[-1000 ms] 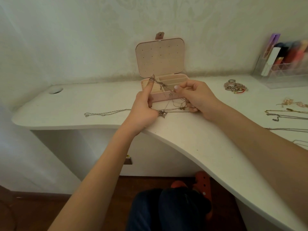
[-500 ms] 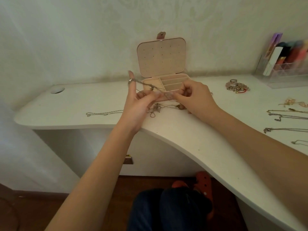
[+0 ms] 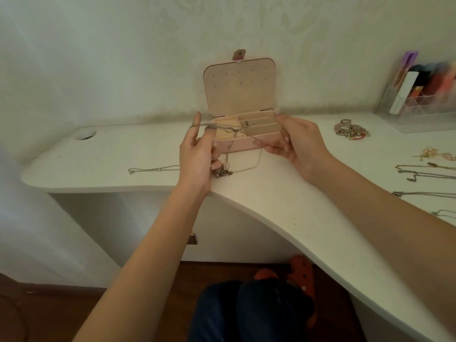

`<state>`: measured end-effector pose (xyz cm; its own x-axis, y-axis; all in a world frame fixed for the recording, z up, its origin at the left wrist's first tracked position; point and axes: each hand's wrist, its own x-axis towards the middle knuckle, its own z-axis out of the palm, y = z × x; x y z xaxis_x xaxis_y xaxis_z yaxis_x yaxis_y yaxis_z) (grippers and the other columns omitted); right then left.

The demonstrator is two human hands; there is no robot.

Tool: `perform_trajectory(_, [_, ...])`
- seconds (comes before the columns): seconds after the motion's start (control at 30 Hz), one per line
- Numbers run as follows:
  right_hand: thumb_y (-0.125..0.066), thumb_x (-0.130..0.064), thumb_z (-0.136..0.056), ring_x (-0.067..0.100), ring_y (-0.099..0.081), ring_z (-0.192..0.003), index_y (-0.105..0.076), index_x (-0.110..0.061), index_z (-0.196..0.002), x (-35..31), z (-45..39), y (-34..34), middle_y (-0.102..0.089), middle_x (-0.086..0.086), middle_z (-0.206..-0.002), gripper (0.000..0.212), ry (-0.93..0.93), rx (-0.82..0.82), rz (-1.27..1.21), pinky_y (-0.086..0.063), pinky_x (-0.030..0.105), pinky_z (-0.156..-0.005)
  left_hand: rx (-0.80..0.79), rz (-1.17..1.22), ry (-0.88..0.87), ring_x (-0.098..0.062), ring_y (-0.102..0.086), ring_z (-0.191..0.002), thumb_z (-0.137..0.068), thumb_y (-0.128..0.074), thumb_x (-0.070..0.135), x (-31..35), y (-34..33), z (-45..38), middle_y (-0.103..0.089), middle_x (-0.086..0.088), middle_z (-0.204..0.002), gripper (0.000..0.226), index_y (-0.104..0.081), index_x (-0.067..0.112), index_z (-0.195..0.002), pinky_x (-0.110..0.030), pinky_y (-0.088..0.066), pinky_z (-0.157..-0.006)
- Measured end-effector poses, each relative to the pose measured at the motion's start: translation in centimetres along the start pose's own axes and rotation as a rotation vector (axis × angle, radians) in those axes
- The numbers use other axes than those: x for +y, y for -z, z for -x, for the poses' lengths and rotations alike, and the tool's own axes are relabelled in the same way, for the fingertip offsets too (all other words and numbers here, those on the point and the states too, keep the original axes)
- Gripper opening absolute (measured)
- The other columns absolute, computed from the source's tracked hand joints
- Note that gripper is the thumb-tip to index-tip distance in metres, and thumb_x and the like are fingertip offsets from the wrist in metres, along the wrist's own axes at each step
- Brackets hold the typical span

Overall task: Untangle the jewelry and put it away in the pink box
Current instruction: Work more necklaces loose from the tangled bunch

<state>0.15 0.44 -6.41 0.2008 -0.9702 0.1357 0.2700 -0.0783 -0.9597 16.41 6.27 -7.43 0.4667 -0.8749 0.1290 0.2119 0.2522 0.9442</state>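
Presumably to open the knot, left hand (image 3: pixel 196 154) hooks the tangled chains (image 3: pixel 228 149) over raised fingers while right hand (image 3: pixel 293 141) pinches a strand taut, just before the open pink box (image 3: pixel 243 141) (compartments look nearly empty; one small piece inside).

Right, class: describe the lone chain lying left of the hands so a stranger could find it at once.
Start at the white desk and its open pink box. Left of the left hand, near the front edge, lies a thin silver chain. It lies alone and stretched out flat, unlike the tangled chains strung between the hands.
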Motion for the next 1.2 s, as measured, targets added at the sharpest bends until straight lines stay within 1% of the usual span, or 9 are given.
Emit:
perform_trajectory(0.13, [-0.056,-0.03,-0.094,0.014,-0.039,-0.033,-0.031,-0.015,-0.055,-0.4,-0.1,0.4,-0.025,-0.002,-0.037,0.049,-0.092,0.053,-0.073,-0.029,0.018,-0.037,0.025,0.031,0.065,-0.008,-0.045,-0.041,-0.098,-0.05,0.025,0.6,-0.3,0.4,-0.051,-0.001,-0.067,0.012,-0.061,0.024,-0.097,-0.018,-0.022,-0.035])
perform_trajectory(0.23, [-0.056,-0.031,-0.093,0.012,-0.025,-0.032,-0.032,-0.015,-0.056,-0.3,-0.4,0.8,-0.023,-0.004,-0.039,0.047,-0.098,0.085,-0.096,-0.018,0.018,-0.039,0.014,0.026,0.085,-0.01,-0.053,-0.042,-0.099,-0.048,0.028,0.9,-0.5,0.7,-0.062,0.0,-0.068,0.014,-0.061,0.025,-0.104,-0.017,-0.024,-0.034])
perform_trajectory(0.3, [-0.056,-0.032,-0.093,0.012,-0.026,-0.032,-0.034,-0.015,-0.056,-0.2,-0.6,0.7,-0.025,-0.005,-0.038,0.046,-0.09,0.117,-0.051,-0.016,0.021,-0.042,0.005,0.014,0.091,-0.01,-0.055,-0.041,-0.1,-0.047,0.028,1.1,-0.6,0.9,-0.065,-0.002,-0.072,0.017,-0.059,0.027,-0.111,-0.017,-0.025,-0.034])
perform_trajectory(0.57, [-0.053,-0.035,-0.093,0.016,-0.035,-0.033,-0.038,-0.014,-0.056,-0.3,-0.3,0.4,-0.03,-0.006,-0.035,0.045,-0.061,0.139,0.063,-0.022,0.027,-0.046,-0.064,-0.068,0.078,-0.013,-0.062,-0.045,-0.101,-0.043,0.034,1.4,-0.7,1.5,-0.069,-0.001,-0.1,0.013,-0.055,0.036,-0.096,-0.017,-0.022,-0.032])
perform_trajectory(0.63, [-0.052,-0.033,-0.094,0.016,-0.035,-0.033,-0.037,-0.014,-0.056,-0.4,-0.2,0.3,-0.028,-0.007,-0.035,0.045,-0.057,0.123,0.072,-0.022,0.026,-0.046,-0.132,-0.076,0.086,-0.013,-0.062,-0.045,-0.101,-0.04,0.038,1.4,-0.7,1.4,-0.07,0.0,-0.104,0.016,-0.053,0.039,-0.109,-0.016,-0.022,-0.031])
perform_trajectory(0.73, [-0.051,-0.025,-0.092,0.016,-0.035,-0.032,-0.039,-0.013,-0.056,-0.3,-0.3,0.3,-0.027,-0.005,-0.036,0.04,-0.051,0.135,0.095,-0.021,0.025,-0.044,-0.189,-0.099,0.104,-0.012,-0.057,-0.04,-0.102,-0.035,0.04,1.2,-0.4,1.0,-0.075,0.002,-0.085,0.038,-0.033,0.041,-0.14,-0.016,-0.022,-0.031])
perform_trajectory(0.87, [-0.051,-0.015,-0.086,0.014,-0.039,-0.034,-0.046,-0.013,-0.058,0.0,-0.5,0.8,-0.039,0.0,-0.045,0.028,-0.005,0.227,0.214,-0.026,0.021,-0.041,-0.229,-0.251,0.047,-0.011,-0.051,-0.038,-0.101,-0.042,0.031,0.8,-0.3,0.9,-0.074,0.0,-0.076,0.05,-0.024,0.036,-0.148,-0.017,-0.024,-0.033])
perform_trajectory(1.07, [-0.048,-0.019,-0.082,0.018,-0.054,-0.07,-0.058,-0.012,-0.07,0.8,-1.0,1.3,-0.059,0.002,-0.073,0.017,0.125,0.326,0.617,-0.037,0.029,-0.06,-0.294,-0.508,-0.099,-0.013,-0.055,-0.042,-0.097,-0.05,0.03,-0.1,-1.4,1.6,-0.069,-0.001,-0.068,0.04,-0.046,0.032,-0.137,-0.014,-0.039,-0.046])
perform_trajectory(1.2, [-0.049,-0.013,-0.083,0.01,-0.05,-0.066,-0.068,-0.011,-0.071,0.6,-0.2,0.6,-0.061,-0.006,-0.068,0.022,0.243,0.221,0.794,-0.035,0.025,-0.059,-0.301,-0.452,-0.098,-0.016,-0.056,-0.045,-0.097,-0.051,0.032,-0.1,-1.7,1.6,-0.068,-0.003,-0.072,0.029,-0.055,0.025,-0.125,-0.019,-0.043,-0.047])
